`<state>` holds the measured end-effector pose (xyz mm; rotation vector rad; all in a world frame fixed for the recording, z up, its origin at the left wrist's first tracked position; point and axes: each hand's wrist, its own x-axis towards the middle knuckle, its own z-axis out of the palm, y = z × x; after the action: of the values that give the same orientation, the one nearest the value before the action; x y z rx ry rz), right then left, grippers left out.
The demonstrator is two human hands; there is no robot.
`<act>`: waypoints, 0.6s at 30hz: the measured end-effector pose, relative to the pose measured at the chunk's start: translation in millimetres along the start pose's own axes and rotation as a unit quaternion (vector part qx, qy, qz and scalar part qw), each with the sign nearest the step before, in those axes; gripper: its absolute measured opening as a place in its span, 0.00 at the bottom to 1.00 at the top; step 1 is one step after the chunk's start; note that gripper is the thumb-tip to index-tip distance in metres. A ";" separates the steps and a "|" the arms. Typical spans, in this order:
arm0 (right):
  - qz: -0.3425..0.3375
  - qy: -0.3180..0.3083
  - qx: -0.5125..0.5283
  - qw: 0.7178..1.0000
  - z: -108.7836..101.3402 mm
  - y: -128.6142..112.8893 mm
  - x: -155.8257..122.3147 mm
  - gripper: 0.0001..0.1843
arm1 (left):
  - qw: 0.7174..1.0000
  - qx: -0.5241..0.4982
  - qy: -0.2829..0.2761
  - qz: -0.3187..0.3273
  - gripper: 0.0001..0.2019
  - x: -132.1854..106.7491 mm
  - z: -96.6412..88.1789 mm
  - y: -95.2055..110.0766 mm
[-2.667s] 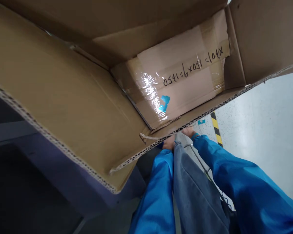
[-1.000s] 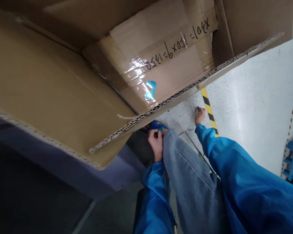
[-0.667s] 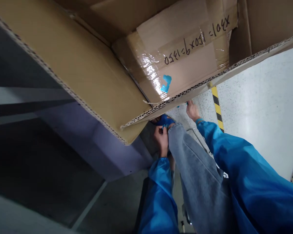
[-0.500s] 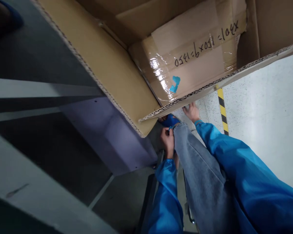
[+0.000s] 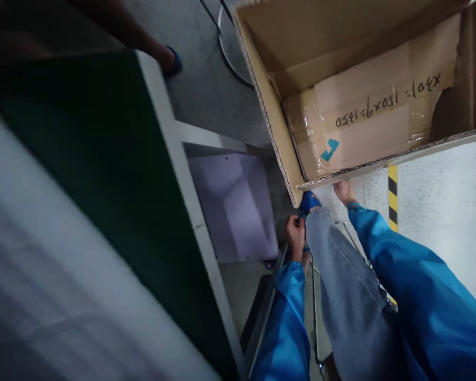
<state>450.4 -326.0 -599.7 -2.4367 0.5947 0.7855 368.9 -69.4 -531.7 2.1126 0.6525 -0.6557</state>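
Note:
A large open cardboard box (image 5: 365, 124) fills the upper right, with handwritten figures and a scrap of teal tape on its inside bottom. My right hand (image 5: 344, 192) reaches down to the floor just beyond the box's lower edge, which hides most of its fingers. Lower and to the left, my left hand (image 5: 295, 233) is closed beside my ankle, its fingertips on a small blue thing (image 5: 300, 217) too small to name. A blue slipper (image 5: 310, 201) is on my foot, partly behind the box corner. Blue sleeves cover both my arms.
A table with a dark green top (image 5: 115, 185) and pale frame stands at left. Below it is a light purple panel (image 5: 241, 211). Another person's foot (image 5: 168, 61) shows at upper left. Yellow-black tape (image 5: 392, 198) marks the floor at right; metal rods (image 5: 315, 317) run beside my leg.
The view has swung left, so the box and both hands appear farther right and the green tabletop shows. My right hand's fingers, visible before and spread, are now mostly behind the box edge.

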 end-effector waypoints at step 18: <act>-0.412 -0.120 0.153 0.890 -179.7 -134.7 -188.5 0.09 | 0.987 -0.157 0.027 0.024 0.17 -69.3 -45.7 118.3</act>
<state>457.3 -279.8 -310.2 -1.9627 -0.3879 0.5469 404.6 -111.2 -398.1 1.8517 0.6841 -0.4372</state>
